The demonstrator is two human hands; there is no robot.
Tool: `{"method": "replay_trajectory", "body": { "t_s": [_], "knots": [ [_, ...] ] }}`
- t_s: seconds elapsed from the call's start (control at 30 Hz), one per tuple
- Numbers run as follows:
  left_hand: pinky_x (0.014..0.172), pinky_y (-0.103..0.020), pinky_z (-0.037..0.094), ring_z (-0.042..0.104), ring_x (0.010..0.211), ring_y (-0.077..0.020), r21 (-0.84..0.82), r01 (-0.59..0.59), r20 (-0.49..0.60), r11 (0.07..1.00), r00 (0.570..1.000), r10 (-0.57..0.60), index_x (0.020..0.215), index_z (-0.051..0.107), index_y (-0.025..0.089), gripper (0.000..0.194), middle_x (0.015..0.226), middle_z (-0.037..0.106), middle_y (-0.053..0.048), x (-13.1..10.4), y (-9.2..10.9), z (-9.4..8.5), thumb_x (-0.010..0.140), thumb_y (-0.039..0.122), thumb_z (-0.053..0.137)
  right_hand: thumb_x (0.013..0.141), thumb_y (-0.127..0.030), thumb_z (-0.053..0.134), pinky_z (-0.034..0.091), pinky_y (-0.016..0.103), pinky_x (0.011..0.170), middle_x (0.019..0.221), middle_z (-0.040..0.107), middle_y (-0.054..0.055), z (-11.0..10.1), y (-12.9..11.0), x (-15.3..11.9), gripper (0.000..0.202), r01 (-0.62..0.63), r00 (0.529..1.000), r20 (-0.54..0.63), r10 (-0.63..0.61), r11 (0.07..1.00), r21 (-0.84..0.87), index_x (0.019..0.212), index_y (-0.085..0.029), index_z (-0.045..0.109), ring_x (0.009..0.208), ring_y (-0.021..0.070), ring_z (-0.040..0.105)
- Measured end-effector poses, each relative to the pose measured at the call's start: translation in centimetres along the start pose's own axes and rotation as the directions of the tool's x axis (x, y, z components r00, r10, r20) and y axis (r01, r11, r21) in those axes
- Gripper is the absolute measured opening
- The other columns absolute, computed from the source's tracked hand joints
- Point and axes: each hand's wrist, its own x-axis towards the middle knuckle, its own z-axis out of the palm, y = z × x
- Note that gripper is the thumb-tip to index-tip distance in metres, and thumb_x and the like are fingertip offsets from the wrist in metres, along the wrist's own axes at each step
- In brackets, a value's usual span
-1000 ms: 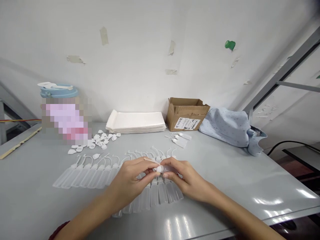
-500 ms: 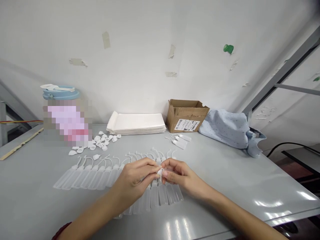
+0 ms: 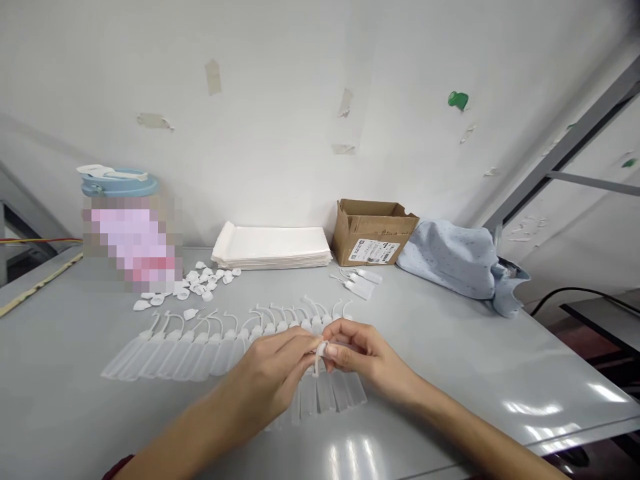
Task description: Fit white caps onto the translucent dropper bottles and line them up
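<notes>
My left hand (image 3: 280,367) and my right hand (image 3: 357,350) meet at the middle of the table, fingertips pinched together on a small white plastic cap (image 3: 321,348). A thin white strap hangs down from it; fingers cover the rest. Behind and left of my hands lies a row of translucent squeeze bottles (image 3: 165,353) with white caps and curved thin tips. Nearer to me, a second row of bottles (image 3: 325,393) lies partly under my hands. Loose white caps (image 3: 207,283) are heaped at the back left. A single cap (image 3: 191,313) lies apart from them.
A stack of white envelopes (image 3: 275,247) lies by the wall beside an open cardboard box (image 3: 375,233). Several bottles (image 3: 360,285) lie before the box. A light blue cloth (image 3: 447,257) is at the right, a blue-lidded container (image 3: 120,183) at the left.
My left hand has shifted slightly down and turned, and the strap of the cap between my fingers now hangs more in sight. My right hand has hardly moved.
</notes>
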Motion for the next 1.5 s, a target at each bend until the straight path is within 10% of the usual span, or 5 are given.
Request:
{"method": "replay_trajectory", "body": {
  "t_s": [0.23, 0.47, 0.97, 1.23, 1.5],
  "knots": [
    [0.063, -0.023, 0.052, 0.064, 0.068, -0.0132, -0.281, 0.403, 0.09, 0.871, 0.915, -0.394, 0.087, 0.065, 0.02, 0.013, 0.075, 0.069, 0.0, 0.5, 1.3, -0.7, 0.087, 0.028, 0.055, 0.085, -0.04, 0.059, 0.036, 0.022, 0.054, 0.067, 0.057, -0.002, 0.1, -0.4, -0.6, 0.021, 0.149, 0.98, -0.065, -0.187, 0.914, -0.376, 0.092, -0.019, 0.058, 0.058, 0.0108, 0.048],
    [0.06, -0.024, 0.045, 0.056, 0.068, -0.013, -0.02, -0.015, 0.037, 1.0, 0.999, 0.016, 0.09, 0.062, 0.016, 0.021, 0.078, 0.061, -0.004, -0.2, 0.1, -0.3, 0.09, 0.01, 0.042, 0.083, -0.039, 0.062, 0.044, 0.029, 0.073, 0.076, 0.063, 0.001, -0.2, 0.0, -0.1, 0.024, 0.067, 0.997, 0.039, -0.065, 0.996, -0.058, 0.092, -0.017, 0.057, 0.074, 0.0141, 0.059],
    [0.065, -0.023, 0.049, 0.06, 0.074, -0.0133, -0.039, -0.083, -0.069, 0.996, 0.994, 0.081, 0.097, 0.059, 0.02, 0.019, 0.083, 0.064, -0.003, -0.3, 0.0, 0.0, 0.088, 0.007, 0.049, 0.078, -0.04, 0.069, 0.037, 0.024, 0.057, 0.075, 0.066, -0.001, -0.2, -0.5, -0.3, 0.03, 0.07, 0.997, -0.009, -0.073, 0.979, -0.192, 0.093, -0.02, 0.052, 0.06, 0.0114, 0.052],
    [0.061, -0.02, 0.049, 0.062, 0.064, -0.0114, -0.144, 0.308, 0.042, 0.94, 0.951, -0.305, 0.087, 0.062, 0.021, 0.01, 0.074, 0.066, 0.002, 0.2, 0.6, -0.4, 0.089, 0.026, 0.054, 0.083, -0.033, 0.063, 0.031, 0.022, 0.052, 0.071, 0.059, -0.004, 0.0, -0.6, -0.8, 0.025, 0.183, 0.972, -0.046, -0.23, 0.865, -0.466, 0.1, -0.023, 0.047, 0.058, 0.0113, 0.045],
    [0.071, -0.027, 0.049, 0.059, 0.083, -0.0173, 0.171, -0.207, 0.065, 0.963, 0.978, 0.199, 0.102, 0.054, 0.016, 0.025, 0.089, 0.063, -0.008, -0.7, 0.5, 0.0, 0.088, 0.0, 0.043, 0.079, -0.037, 0.068, 0.031, 0.021, 0.051, 0.072, 0.065, -0.001, -1.3, -1.0, 0.2, 0.031, -0.092, 0.967, 0.245, 0.069, 0.992, 0.084, 0.083, -0.021, 0.042, 0.05, 0.0064, 0.043]
  ]
}}
